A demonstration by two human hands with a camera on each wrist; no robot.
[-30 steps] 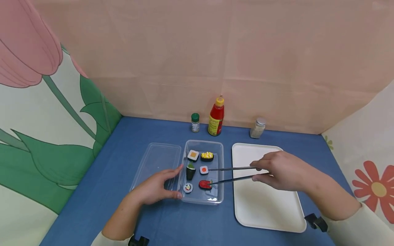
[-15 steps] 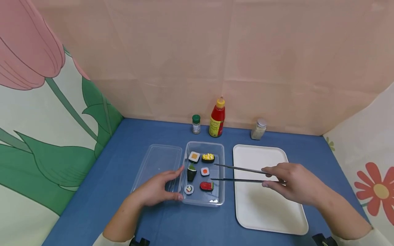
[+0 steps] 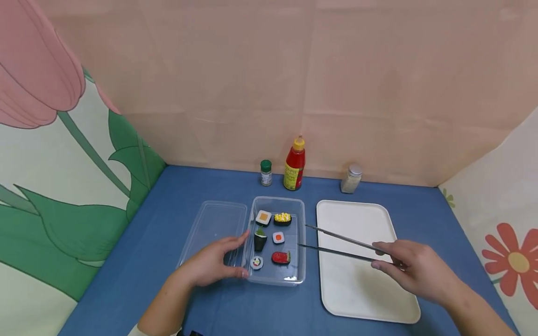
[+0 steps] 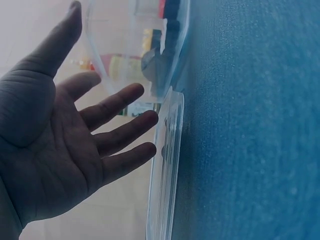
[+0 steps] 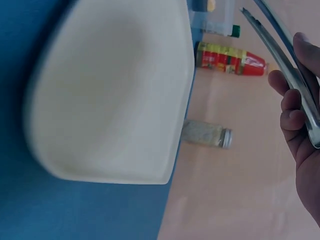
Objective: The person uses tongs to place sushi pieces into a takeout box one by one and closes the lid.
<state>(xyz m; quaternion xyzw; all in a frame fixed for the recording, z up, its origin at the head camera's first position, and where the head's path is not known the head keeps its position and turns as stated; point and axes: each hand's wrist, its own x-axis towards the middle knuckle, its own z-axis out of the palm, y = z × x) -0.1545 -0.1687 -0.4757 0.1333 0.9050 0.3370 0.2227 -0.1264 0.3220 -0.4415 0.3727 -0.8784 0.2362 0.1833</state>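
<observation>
In the head view, a clear plastic box point(image 3: 275, 282) holds several toy-like sushi pieces. Among them are a red-topped piece point(image 3: 280, 257), a small roll with an orange centre point(image 3: 278, 238), a yellow-topped piece point(image 3: 282, 219) and a dark cone-shaped hand roll point(image 3: 260, 240). My left hand point(image 3: 214, 263) is at the box's left side, fingers and thumb spread, fingertips at its wall. My right hand point(image 3: 420, 270) grips metal tongs point(image 3: 336, 252) above the tray. Their arms are spread with nothing between them, the tips near the box's right rim. In the right wrist view, the fingers curl round the tongs point(image 5: 280, 55).
A white tray point(image 3: 361, 294) lies right of the box. The clear lid point(image 3: 214, 224) lies to its left, partly behind my left hand. Along the back stand a green-capped jar point(image 3: 266, 172), a red sauce bottle point(image 3: 295, 163) and a silver-capped shaker point(image 3: 351, 179).
My right hand has drawn the tongs rightward, out of the box and over the tray. Their tips have left the red-topped piece, which stays in the box. The left hand has stayed put.
</observation>
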